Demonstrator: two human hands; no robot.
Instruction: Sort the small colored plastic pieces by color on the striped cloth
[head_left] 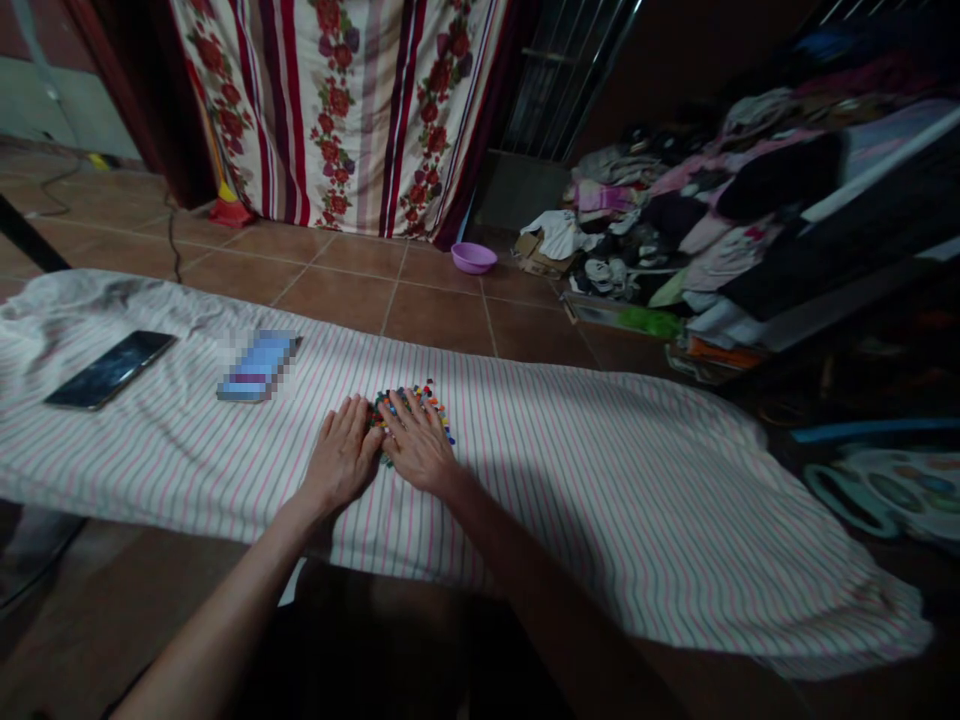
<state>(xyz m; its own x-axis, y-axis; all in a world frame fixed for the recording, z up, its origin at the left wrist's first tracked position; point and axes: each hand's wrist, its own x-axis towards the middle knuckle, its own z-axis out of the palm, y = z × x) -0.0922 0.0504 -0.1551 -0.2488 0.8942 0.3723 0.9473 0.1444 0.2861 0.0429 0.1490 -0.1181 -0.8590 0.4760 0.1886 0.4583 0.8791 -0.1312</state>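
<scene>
Head view: I see the left hand (343, 455) beside small pieces (441, 408), right hand (416, 442) over them, both flat, ungripping; I'd press lightly.

Left of the left hand (345, 452) lie a dark phone (110, 370) and a bluish phone (259, 365); beyond it, a curtain (330, 110); farther right, a basin (474, 259) and clothes (682, 185).

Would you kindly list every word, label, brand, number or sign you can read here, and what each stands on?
None can be read.
Small multicoloured pieces: too small to show any marking.
Rectangular phone with a blue screen: pixelated, unreadable.
Rectangular black-screened phone: no readable text.
White cloth with pink and grey stripes: no lettering visible.
</scene>
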